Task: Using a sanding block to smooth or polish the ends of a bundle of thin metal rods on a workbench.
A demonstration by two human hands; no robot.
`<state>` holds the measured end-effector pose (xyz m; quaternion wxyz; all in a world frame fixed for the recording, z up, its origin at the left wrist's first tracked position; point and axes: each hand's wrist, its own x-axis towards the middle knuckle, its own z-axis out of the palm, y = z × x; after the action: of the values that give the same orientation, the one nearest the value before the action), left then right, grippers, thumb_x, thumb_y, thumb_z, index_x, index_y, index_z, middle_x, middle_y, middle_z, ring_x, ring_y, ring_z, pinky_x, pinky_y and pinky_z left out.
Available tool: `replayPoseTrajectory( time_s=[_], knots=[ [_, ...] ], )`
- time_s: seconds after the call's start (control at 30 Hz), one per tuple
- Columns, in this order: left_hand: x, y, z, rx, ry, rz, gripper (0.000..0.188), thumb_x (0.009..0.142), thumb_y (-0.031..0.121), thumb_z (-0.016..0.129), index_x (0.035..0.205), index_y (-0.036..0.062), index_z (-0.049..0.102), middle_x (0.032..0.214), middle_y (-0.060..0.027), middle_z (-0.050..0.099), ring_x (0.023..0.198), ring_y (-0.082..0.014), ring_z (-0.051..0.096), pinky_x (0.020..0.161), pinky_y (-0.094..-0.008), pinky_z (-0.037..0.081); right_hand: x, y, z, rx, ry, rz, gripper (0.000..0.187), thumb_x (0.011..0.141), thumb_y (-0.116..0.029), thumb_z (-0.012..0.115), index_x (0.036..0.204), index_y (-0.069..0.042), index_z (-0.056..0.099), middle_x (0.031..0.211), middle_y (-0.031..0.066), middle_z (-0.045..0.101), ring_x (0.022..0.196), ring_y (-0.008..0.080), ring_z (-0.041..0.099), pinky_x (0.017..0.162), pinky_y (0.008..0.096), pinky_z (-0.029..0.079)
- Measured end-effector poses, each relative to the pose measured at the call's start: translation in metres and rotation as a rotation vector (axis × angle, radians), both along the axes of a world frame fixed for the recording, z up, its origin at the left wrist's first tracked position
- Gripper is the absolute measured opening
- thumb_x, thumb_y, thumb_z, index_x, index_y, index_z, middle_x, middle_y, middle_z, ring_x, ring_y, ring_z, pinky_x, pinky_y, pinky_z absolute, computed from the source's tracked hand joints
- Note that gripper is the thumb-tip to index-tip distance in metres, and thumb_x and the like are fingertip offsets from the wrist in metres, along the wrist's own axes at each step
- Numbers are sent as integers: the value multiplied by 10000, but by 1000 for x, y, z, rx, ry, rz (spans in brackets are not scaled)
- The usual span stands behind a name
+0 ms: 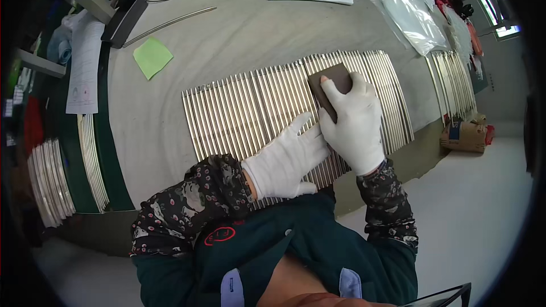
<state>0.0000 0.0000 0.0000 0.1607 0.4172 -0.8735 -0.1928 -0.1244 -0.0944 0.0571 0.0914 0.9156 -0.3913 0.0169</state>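
A brown block (331, 86) is gripped by the right hand (355, 122) against the metal rods (244, 111). The left hand (287, 159) is laid flat on them, fingers (300, 125) spread, nothing held.

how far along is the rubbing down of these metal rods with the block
Done: cannot tell; the metal rods all look alike, with no finished part showing. In hand: the right hand presses a dark brown block on the row's right part while the left hand lies flat on the rods. Left: further rod batches lie at the table's right and left edges.
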Motion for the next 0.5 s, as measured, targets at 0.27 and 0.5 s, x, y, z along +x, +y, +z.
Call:
replayPoseTrajectory(
  time_s=[0.27, 0.5],
  knots=[
    [48, 7, 0, -48, 20, 30, 727, 686, 443, 757, 1211, -8, 536, 1357, -170, 447, 1310, -298, 403, 1133, -507, 232, -21, -21, -1, -15, -297, 65, 451, 700, -183, 704, 1146, -124, 693, 1180, 243, 567, 1071, 371, 556, 920, 444, 475],
    [52, 11, -4, -143, -9, 15, 709, 688, 439, 766, 1210, 14, 539, 1410, -169, 429, 1348, -295, 386, 1122, -503, 261, -131, -133, -48, -93, -236, -766, 595, 847, -504, 622, 1291, -110, 605, 1296, 302, 525, 1184, 434, 528, 1000, 455, 440]
  ],
)
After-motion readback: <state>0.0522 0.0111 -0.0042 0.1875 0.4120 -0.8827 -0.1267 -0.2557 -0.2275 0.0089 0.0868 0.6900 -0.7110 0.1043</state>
